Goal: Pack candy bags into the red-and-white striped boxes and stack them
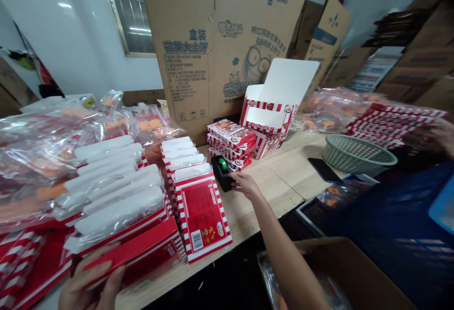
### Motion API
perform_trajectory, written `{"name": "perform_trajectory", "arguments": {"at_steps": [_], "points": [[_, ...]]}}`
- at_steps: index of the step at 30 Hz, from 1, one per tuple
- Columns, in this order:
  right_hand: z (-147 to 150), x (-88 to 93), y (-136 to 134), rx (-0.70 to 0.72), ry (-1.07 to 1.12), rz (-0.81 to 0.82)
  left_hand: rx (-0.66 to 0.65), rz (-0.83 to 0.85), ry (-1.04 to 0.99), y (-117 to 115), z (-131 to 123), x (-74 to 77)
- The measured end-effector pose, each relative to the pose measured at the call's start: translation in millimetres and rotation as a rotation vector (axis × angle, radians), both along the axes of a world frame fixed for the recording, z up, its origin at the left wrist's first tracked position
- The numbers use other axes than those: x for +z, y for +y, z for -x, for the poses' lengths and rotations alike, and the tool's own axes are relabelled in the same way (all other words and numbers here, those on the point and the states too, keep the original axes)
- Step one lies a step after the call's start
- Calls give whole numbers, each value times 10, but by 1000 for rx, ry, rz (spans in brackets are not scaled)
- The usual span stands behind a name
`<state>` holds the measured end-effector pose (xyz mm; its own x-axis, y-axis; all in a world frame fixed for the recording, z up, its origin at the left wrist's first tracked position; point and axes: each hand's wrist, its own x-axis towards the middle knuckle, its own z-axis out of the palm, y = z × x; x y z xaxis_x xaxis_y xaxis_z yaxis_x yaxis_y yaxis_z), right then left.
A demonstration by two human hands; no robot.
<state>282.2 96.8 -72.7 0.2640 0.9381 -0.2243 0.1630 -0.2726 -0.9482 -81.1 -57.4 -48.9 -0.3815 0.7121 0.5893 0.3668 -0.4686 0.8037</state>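
Observation:
In my left hand [94,277] is a red cardboard box [142,253] with striped edges, gripped at its near left end and tilted above the table's front edge. My right hand [245,185] reaches to the near end of a black tape dispenser [222,174] with a green roll. Its fingertips are pinched there; whatever lies between them is too small to make out. Between the hands stands a row of red-and-white striped boxes [204,213] with white flaps. Another row of flapped boxes [118,206] leans behind the held box.
Clear bags of orange pieces [64,144] pile up at the left. Flat striped boxes [230,135] are stacked behind the dispenser, beside an open display box [269,116]. A phone [324,170] and green basket [358,159] lie right, near another person's hand [443,135].

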Motion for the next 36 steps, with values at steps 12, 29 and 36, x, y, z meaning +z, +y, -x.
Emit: {"name": "perform_trajectory", "arguments": {"at_steps": [12,29,36], "points": [[237,-321,-251,-265,-12,-98,129,-100,128,-63,-385,292],[2263,997,-1478,200,611,-270,-54,-28,599,-43,-87,615],[2217,827,-1507,208,571,-279,-236,168,952,-100,-42,891]]}}
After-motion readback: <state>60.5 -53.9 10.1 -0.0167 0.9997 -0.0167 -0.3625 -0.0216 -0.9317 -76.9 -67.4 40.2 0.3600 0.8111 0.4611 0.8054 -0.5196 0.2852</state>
